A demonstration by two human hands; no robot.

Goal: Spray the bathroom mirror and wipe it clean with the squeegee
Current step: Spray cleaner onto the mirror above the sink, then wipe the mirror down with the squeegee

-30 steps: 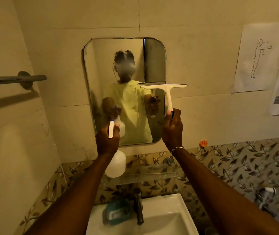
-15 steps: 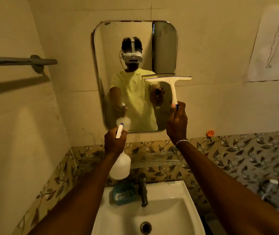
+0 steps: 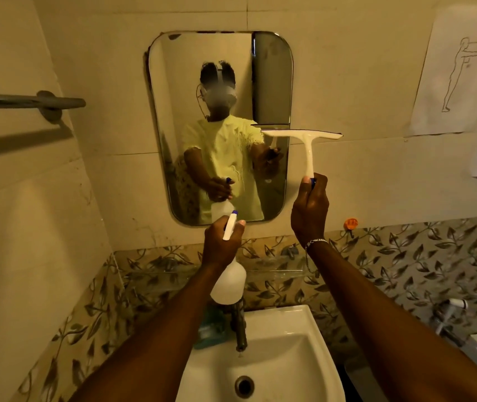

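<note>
The rounded wall mirror (image 3: 173, 82) hangs above the sink, with wet spray and drips running down its middle. My left hand (image 3: 220, 245) grips a white spray bottle (image 3: 228, 282) by its neck, nozzle aimed at the mirror's lower part. My right hand (image 3: 310, 213) holds a white squeegee (image 3: 308, 152) upright by its handle. Its blade is level, overlapping the mirror's right edge and the wall beside it.
A white sink (image 3: 304, 338) with a dark tap (image 3: 240, 329) lies below my arms. A glass shelf (image 3: 275, 274) runs under the mirror. A metal towel bar (image 3: 28, 101) juts from the left wall. Paper sheets (image 3: 449, 74) hang at the right.
The view shifted, so the mirror sits lower in frame. Fresh spray and drips now show on the glass. Both hands keep their grips, roughly in the same pose.
</note>
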